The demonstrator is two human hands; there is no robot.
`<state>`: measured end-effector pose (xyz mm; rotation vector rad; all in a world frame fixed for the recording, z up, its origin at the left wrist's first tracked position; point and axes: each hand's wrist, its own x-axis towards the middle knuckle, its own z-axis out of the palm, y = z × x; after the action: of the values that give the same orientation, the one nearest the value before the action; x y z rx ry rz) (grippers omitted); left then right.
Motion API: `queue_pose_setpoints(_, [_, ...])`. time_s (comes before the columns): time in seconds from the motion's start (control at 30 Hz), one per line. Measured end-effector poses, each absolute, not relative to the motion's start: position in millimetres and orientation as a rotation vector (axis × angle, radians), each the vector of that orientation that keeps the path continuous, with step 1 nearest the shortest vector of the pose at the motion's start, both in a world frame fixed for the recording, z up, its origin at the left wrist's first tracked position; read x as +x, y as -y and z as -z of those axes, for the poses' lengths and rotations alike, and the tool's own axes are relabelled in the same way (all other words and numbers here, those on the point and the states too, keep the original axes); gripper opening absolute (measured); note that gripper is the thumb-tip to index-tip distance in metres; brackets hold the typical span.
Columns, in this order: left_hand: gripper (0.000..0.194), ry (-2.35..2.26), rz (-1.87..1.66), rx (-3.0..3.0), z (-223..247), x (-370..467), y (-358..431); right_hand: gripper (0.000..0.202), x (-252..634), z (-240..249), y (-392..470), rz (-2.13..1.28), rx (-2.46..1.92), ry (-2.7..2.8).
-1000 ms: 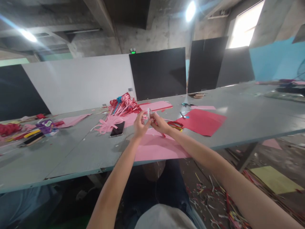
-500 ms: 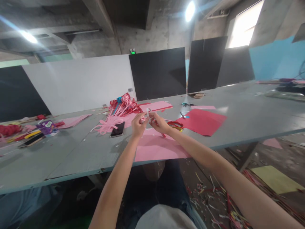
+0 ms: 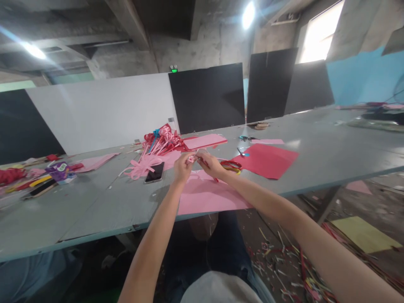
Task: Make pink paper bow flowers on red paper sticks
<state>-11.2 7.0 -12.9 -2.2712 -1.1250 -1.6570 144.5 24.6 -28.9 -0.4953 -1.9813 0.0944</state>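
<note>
My left hand (image 3: 182, 166) is closed around a small curled piece of pink paper (image 3: 191, 159), part of which shows between the fingers. My right hand (image 3: 209, 163) meets it fingertip to fingertip, pinched closed; whatever it grips is hidden by the fingers. Both hands are raised over a pink paper sheet (image 3: 210, 198) at the table's front edge. Beside my right wrist lie scissors with red and yellow handles (image 3: 232, 167), partly covered by the hand. To the left of my left hand are a phone (image 3: 154, 172) and a looped pink paper-strip flower (image 3: 143, 165).
Red sheets (image 3: 269, 160) lie on the right of the grey table (image 3: 104, 210). A pile of red and pink strip flowers (image 3: 162, 139) and stacked pink paper (image 3: 206, 141) are behind the hands. A purple packet (image 3: 59, 171) sits at left. Paper scraps litter the floor.
The pale strip that stuck up between my fingertips no longer shows above them. My fingertips have come closer together; the view has shifted slightly.
</note>
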Motion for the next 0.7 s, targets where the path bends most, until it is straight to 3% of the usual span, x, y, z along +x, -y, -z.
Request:
queue_pose_setpoints(0.33, [0.019,1.223,1.886,-2.184,15.3,-8.8,-5.6,0.021,137.6,20.7,-13.2,-0.251,-0.543,1.943])
queue_pose_setpoints(0.7, [0.017,1.227,2.037,-2.345,8.6,-7.6,-8.3,0.021,137.5,23.6,-16.8,-0.153,-0.704,1.883])
